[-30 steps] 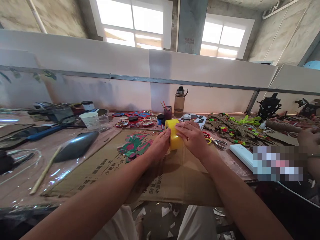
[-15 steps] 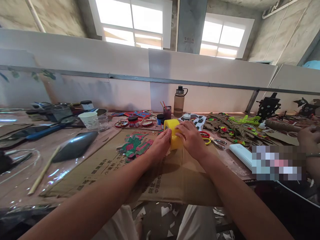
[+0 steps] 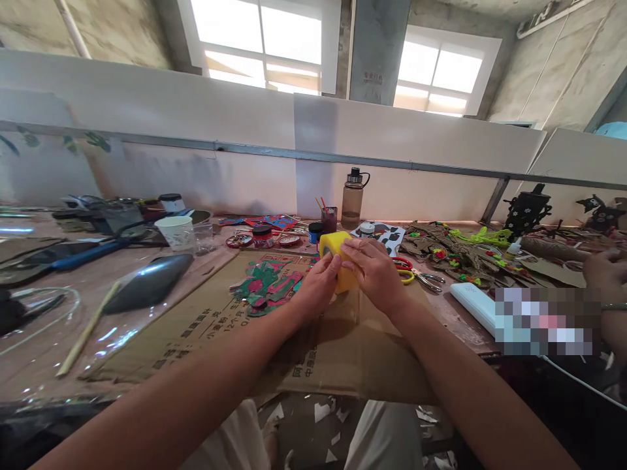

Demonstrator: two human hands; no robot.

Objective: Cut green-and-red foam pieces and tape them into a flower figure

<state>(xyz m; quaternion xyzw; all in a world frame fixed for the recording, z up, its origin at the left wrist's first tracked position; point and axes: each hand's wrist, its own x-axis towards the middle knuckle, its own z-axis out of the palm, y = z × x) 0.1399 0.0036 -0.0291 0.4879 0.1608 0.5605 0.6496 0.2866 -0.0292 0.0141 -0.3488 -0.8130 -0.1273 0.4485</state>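
A wide roll of yellow packing tape (image 3: 331, 244) stands on edge between my hands, above a flat piece of brown cardboard (image 3: 196, 346). My left hand (image 3: 318, 282) grips its left side with the thumb up near the core. From the right, my right hand (image 3: 369, 264) has its fingers bent onto the tape's outer face; whether they pinch the tape's end I cannot see. Left of the hands, painted green and pink cut-outs (image 3: 264, 287) lie on the cardboard.
Behind stand a water bottle (image 3: 353, 199), paint jars (image 3: 262, 236) and a paper cup (image 3: 175, 233). To the right are scissors (image 3: 426, 279), a white power bank (image 3: 473, 307) and a heap of cardboard cut-outs (image 3: 435, 251). Another person's hand (image 3: 607, 267) is at the right edge.
The tape roll has turned and tilted slightly between my hands. My right fingers have shifted a little over its surface. The view has moved slightly.
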